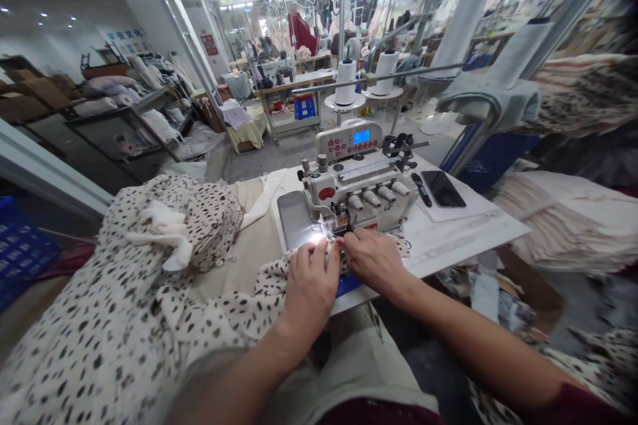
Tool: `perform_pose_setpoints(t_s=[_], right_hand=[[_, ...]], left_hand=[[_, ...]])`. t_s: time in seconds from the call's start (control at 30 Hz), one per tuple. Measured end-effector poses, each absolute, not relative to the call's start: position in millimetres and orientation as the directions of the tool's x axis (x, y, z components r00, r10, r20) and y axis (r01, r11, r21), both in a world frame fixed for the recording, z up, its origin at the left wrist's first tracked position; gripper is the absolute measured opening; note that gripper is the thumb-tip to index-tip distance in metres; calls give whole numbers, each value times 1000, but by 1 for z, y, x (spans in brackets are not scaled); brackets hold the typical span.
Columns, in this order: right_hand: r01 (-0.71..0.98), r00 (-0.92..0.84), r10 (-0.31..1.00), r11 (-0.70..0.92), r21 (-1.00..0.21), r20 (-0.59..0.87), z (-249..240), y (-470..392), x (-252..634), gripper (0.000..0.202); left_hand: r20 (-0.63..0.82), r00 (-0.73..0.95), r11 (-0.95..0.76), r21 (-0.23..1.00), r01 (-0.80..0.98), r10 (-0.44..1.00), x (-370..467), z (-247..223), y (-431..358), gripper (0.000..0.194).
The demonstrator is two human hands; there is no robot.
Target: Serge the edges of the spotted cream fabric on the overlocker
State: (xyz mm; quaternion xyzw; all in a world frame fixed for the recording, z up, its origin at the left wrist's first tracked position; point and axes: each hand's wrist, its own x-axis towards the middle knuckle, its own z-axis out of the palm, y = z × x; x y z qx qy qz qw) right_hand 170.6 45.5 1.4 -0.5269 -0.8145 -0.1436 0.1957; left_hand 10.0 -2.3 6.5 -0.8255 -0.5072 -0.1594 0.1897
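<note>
A white overlock sewing machine [343, 179] stands on the table, its lamp lit beside the needle area. My left hand [312, 279] is just in front of the presser foot, fingertips gripping the edge of a cream fabric with black spots [272, 285]. Close against it on the right, my right hand [373, 259] has its fingers curled and pinched on the same fabric. The fingertips of both hands almost meet, and they hide most of the held edge. From my left hand the fabric runs leftward into a large heap [109, 305].
White cloth strips [167, 232] lie on the heap. A phone [442, 188] and a black marker [421, 190] rest on the tabletop at right. Thread cones [345, 82] stand behind the machine. Stacked pale fabric [573, 212] is at far right, above a box of scraps [523, 292].
</note>
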Motion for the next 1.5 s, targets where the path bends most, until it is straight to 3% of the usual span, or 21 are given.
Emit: perform_pose_setpoints(t_s=[0.13, 0.27, 0.47, 0.57, 0.77, 0.97, 1.07, 1.2, 1.33, 1.5], right_hand=[[915, -320, 767, 402, -28, 556, -14, 46, 174, 36], [904, -192, 750, 386, -183, 633, -42, 37, 184, 35], [646, -5, 789, 471, -600, 614, -81, 27, 196, 32], [534, 50, 820, 461, -709, 571, -88, 28, 198, 32], [493, 30, 818, 488, -720, 574, -91, 32, 199, 31], [492, 24, 807, 504, -709, 591, -91, 30, 196, 28], [481, 29, 809, 504, -717, 588, -89, 28, 196, 28], [435, 2, 842, 485, -758, 540, -87, 26, 199, 27], [456, -72, 844, 501, -736, 531, -83, 23, 194, 33], [307, -164, 757, 648, -697, 632, -58, 9, 168, 26]], left_hand=[[465, 408, -384, -151, 911, 786, 15, 7, -3, 36], [461, 391, -419, -46, 907, 796, 11, 4, 0, 19], [445, 332, -435, 152, 887, 832, 1, 7, 3, 47], [458, 306, -429, 193, 882, 835, -1, 10, 4, 58], [384, 307, -402, 196, 894, 871, -7, 16, 18, 41], [259, 297, -350, 193, 917, 919, -10, 28, 37, 62], [246, 263, -319, 227, 920, 933, -14, 30, 37, 62], [323, 198, -311, 349, 884, 926, -26, 22, 32, 35], [419, 7, -247, 521, 817, 908, -41, 8, 31, 24], [317, -181, -78, 657, 750, 931, -47, 6, 17, 35]])
